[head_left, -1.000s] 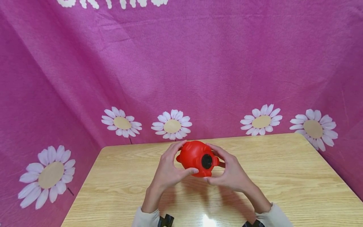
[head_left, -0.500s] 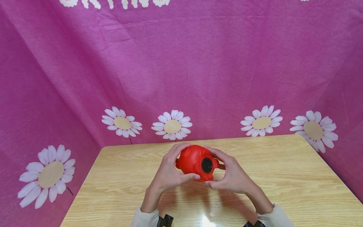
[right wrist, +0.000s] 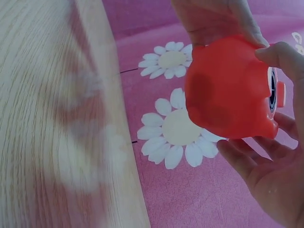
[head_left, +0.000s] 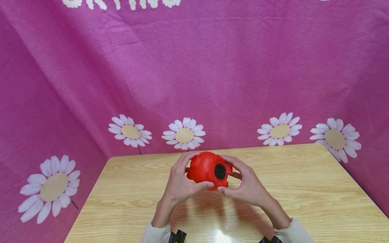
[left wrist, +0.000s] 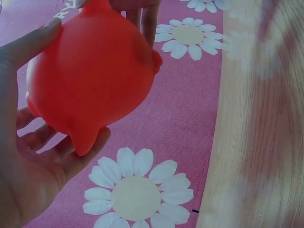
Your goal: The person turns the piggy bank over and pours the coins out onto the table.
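A round red piggy bank [head_left: 203, 168] is held over the table between both hands, its black round plug [head_left: 220, 171] turned up toward the head camera. My left hand [head_left: 181, 182] grips its left side, thumb on the near side and fingers around the far side. On the right side, my right hand [head_left: 247, 185] holds it by thumb and fingers near the plug. In the left wrist view the piggy bank [left wrist: 90, 71] shows a pointed nub between the fingers. The right wrist view shows the bank [right wrist: 228, 90] with an eye and snout near the right palm.
The wooden table [head_left: 130, 195] spreads beneath the hands, with their shadows and a bright reflection on it. A pink cloth [head_left: 212, 74] printed with white daisies hangs behind and at both sides. Black wrist mounts [head_left: 177, 236] show at the cuffs.
The piggy bank dipped slightly toward the near edge, then came back up and a little left. Both hands keep their hold throughout.
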`<state>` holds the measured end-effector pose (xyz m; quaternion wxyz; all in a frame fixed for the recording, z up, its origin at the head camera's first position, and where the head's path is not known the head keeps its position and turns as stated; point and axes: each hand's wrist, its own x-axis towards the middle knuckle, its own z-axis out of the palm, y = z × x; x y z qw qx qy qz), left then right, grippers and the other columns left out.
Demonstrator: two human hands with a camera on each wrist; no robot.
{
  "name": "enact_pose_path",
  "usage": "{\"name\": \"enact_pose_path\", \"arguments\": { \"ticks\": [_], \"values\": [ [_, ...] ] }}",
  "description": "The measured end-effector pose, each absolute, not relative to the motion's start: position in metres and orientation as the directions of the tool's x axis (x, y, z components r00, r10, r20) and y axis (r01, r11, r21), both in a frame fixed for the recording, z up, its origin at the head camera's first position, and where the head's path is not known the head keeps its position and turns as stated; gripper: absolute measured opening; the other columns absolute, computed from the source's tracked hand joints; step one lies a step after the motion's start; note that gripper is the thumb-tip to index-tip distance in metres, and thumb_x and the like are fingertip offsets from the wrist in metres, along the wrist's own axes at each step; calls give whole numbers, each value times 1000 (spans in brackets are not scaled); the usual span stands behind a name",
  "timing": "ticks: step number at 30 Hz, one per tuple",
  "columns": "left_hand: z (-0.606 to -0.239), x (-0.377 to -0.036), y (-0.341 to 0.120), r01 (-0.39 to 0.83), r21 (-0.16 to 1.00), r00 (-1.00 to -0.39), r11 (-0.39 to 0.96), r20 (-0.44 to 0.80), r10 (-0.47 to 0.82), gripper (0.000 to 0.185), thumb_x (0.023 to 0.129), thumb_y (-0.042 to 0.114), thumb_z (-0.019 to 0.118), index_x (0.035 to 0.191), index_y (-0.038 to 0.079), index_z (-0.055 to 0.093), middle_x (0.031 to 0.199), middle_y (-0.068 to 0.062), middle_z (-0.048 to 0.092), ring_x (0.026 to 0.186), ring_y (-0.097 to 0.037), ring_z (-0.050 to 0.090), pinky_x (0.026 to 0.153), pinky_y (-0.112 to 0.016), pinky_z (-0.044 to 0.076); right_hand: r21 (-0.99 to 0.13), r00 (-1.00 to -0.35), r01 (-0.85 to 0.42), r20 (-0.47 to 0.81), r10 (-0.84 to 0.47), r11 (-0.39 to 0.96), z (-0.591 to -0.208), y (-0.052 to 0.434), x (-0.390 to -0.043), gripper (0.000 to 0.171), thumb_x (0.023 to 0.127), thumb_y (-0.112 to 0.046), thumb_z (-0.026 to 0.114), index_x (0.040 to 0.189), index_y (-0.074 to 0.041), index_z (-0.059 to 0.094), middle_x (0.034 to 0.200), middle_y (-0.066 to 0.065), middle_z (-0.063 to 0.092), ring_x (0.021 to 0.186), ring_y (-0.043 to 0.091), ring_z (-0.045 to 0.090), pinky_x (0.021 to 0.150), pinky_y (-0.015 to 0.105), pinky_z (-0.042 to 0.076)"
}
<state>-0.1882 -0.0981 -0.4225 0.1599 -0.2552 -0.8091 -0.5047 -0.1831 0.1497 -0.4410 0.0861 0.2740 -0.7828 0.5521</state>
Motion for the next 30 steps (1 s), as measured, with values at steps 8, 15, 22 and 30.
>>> {"name": "enact_pose_path", "arguments": {
  "ticks": [8, 15, 22, 30],
  "values": [
    [-420, -188, -99, 541, 762, -841, 356, 491, 227, 77, 77, 34, 94, 146, 26, 60, 143, 4, 64, 128, -20, 62, 86, -33, 65, -811, -838, -529, 453, -305, 249, -442, 147, -183, 86, 77, -8, 94, 153, -26, 56, 141, -2, 66, 124, 10, 63, 95, 38, 66],
    [-419, -189, -105, 576, 751, -814, 322, 489, 313, 78, 80, 28, 92, 150, 23, 58, 148, -1, 62, 131, -24, 63, 89, -34, 66, -810, -828, -540, 463, -315, 227, -442, 148, -184, 86, 77, -5, 93, 153, -25, 57, 140, -1, 66, 123, 10, 63, 95, 41, 66],
    [-417, -189, -107, 589, 747, -799, 307, 483, 359, 80, 79, 28, 92, 151, 24, 59, 148, 1, 61, 131, -23, 62, 88, -35, 66, -809, -819, -544, 453, -353, 223, -443, 151, -184, 86, 78, -3, 91, 153, -26, 56, 141, -1, 65, 126, 10, 61, 96, 45, 66],
    [-418, -189, -107, 618, 722, -778, 310, 503, 377, 80, 78, 26, 95, 150, 22, 60, 146, 0, 63, 129, -22, 64, 92, -38, 66, -816, -818, -536, 439, -373, 216, -442, 153, -185, 86, 78, -2, 91, 153, -26, 57, 141, -1, 65, 128, 9, 62, 97, 44, 66]
  ]
}}
